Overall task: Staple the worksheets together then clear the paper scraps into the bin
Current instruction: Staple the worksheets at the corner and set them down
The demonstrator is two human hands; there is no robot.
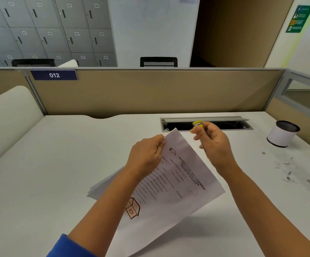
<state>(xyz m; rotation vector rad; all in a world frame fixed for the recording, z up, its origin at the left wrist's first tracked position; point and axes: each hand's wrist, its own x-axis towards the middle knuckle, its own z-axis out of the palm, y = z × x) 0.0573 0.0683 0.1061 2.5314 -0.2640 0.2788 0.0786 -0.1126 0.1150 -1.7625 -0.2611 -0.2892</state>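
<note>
Head view, only one I've got.

Risks from here: my left hand (146, 154) pinches just the top edge of the worksheets (172, 182), near the far corner, and the rest of the stack hangs tilted off the table (57, 164). The lower sheets look fanned out at the left, so a staple now could miss a page or lock them in crooked. Should square the edges first. The stapler (198, 125) is small and mostly buried in my right hand (212, 143); can't see its mouth, so lining it up on the corner is partly blind. A late squeeze likely wastes a staple.

Second risk: the paper scraps (287, 169) are tiny and scattered at the right of the table, near the bin (283, 133). Swinging the sheets over there could fan them off the edge.

Pose: both forearms reach forward, hands raised above the table. Left fingers curled on the paper, thumb on top. Right hand clenched round the yellow stapler, just beside the sheets' top corner, not touching it.
</note>
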